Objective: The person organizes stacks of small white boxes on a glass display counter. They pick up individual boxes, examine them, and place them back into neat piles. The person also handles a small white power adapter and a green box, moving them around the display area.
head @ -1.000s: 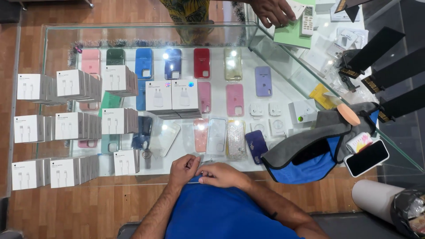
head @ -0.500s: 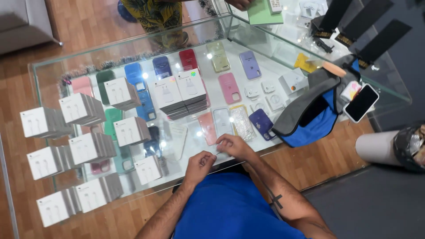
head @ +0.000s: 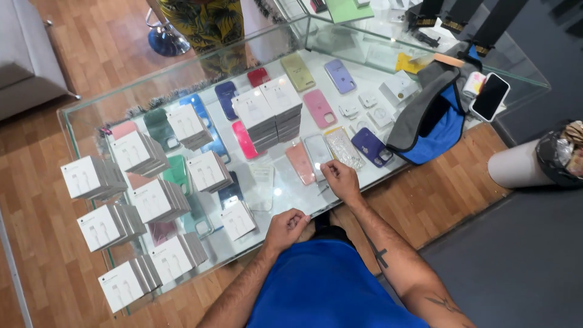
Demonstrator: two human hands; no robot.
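Observation:
My right hand (head: 340,179) rests on the top of a glass display counter (head: 182,85), fingers bent, just in front of a clear phone case (head: 343,146) and a pale pink one (head: 300,161). A small thin item (head: 322,189) lies on the glass beside that hand; whether the fingers pinch anything is unclear. My left hand (head: 288,226) is loosely closed at the counter's near edge, next to a small white box (head: 237,218). Inside the counter lie coloured phone cases and stacks of white boxes (head: 267,109).
A grey and blue bag (head: 431,115) lies on the counter's right end, with a phone (head: 490,96) beside it. A person in patterned clothing (head: 206,21) stands behind the counter. A white cylinder (head: 516,164) stands on the floor at right, a grey sofa (head: 24,54) at far left.
My hands, held together at the counter's edge before, have parted: the right one reached forward onto the glass. The view swung, so the counter now sits at an angle.

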